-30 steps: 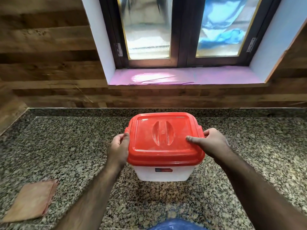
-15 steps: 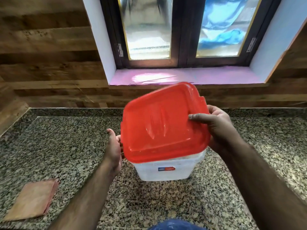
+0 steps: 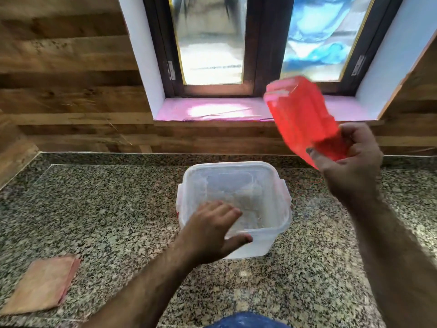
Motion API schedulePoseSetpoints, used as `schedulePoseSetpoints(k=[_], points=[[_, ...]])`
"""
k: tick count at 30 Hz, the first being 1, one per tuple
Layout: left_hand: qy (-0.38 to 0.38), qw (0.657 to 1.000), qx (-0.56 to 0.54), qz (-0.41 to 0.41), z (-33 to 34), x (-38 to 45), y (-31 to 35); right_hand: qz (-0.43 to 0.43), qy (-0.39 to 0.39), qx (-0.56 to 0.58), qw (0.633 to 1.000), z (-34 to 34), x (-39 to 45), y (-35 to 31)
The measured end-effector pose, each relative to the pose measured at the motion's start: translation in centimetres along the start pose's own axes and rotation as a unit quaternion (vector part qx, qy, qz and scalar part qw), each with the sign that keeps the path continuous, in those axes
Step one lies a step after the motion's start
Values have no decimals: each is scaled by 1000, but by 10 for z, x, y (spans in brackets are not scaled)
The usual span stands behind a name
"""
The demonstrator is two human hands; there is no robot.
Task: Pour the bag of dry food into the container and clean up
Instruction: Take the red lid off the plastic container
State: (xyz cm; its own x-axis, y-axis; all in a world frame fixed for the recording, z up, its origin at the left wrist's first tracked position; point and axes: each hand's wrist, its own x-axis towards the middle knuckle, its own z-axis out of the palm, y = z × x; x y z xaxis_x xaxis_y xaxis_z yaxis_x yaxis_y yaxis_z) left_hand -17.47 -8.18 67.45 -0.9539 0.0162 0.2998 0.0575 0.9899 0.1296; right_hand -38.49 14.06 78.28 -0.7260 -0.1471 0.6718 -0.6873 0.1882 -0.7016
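- Container [image 3: 260, 176] is what matters most: a see-through plastic tub sitting in the middle of the speckled stone counter [image 3: 106, 209], with its top open.
- Now go from the left side. A folded pinkish cloth [image 3: 41, 285] lies flat on the counter, near the front left corner, well apart from the tub.
- Wood planks [image 3: 59, 67] make the wall behind the counter.
- Next comes the left hand [image 3: 212, 233]. Its fingers are spread and lie over the near left rim of the tub, and the thumb sits on the front wall. It looks a bit blurry, so I cannot tell how hard it presses.
- Inside the tub you can see the bottom. It looks mostly bare, with some pale smudges. I cannot tell if any food is in there.
- Behind the tub is a window [image 3: 212, 43] with a dark frame and a pink sill [image 3: 212, 110].
- To the right, the red lid [image 3: 300, 114] is up in the air, tilted, above and to the right of the tub. It looks blurry.
- The right hand [image 3: 350, 166] pinches the lower edge of the lid, thumb in front and fingers curled behind it.
- At the bottom edge is a bit of blue cloth [image 3: 246, 321], close to the person.
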Motion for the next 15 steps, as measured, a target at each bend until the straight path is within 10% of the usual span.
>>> schedulePoseSetpoints(k=[15], points=[[3, 993, 95, 72, 25, 8, -6, -9, -219, -325, 920, -27, -146, 191]])
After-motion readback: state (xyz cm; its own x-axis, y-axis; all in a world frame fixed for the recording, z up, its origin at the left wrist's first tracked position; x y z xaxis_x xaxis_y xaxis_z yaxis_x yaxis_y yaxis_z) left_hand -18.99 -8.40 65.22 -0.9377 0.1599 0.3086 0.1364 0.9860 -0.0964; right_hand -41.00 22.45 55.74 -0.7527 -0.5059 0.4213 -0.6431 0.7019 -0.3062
